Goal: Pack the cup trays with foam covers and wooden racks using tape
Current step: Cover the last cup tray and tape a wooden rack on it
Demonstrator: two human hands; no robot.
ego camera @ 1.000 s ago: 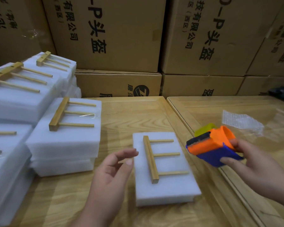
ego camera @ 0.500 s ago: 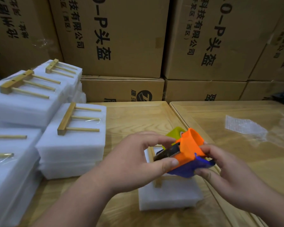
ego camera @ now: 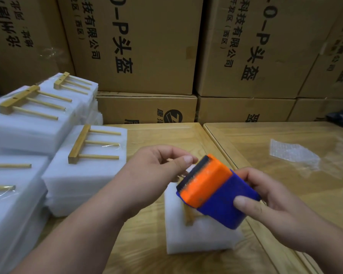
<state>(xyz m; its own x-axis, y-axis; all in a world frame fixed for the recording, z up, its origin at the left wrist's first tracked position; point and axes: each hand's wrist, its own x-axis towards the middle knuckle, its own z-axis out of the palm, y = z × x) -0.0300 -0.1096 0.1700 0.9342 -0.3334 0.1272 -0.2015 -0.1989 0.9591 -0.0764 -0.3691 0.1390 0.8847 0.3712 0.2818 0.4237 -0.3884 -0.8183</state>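
Observation:
My right hand (ego camera: 269,210) grips an orange and blue tape dispenser (ego camera: 216,190) above the table, its toothed blade facing left. My left hand (ego camera: 156,171) pinches at the blade edge with thumb and forefinger; clear tape is hard to make out there. Below the dispenser lies a white foam-wrapped tray (ego camera: 198,240) with a wooden rack (ego camera: 188,216) on top, mostly hidden by the dispenser and my hands.
Stacks of foam-wrapped trays with wooden racks (ego camera: 83,169) fill the table's left side. Cardboard boxes (ego camera: 147,46) wall off the back. A bubble-wrap piece (ego camera: 293,153) lies on the right table (ego camera: 285,184).
The left hand came from beside the foam tray up to the dispenser's blade. The right hand turned the dispenser and brought it lower over the tray.

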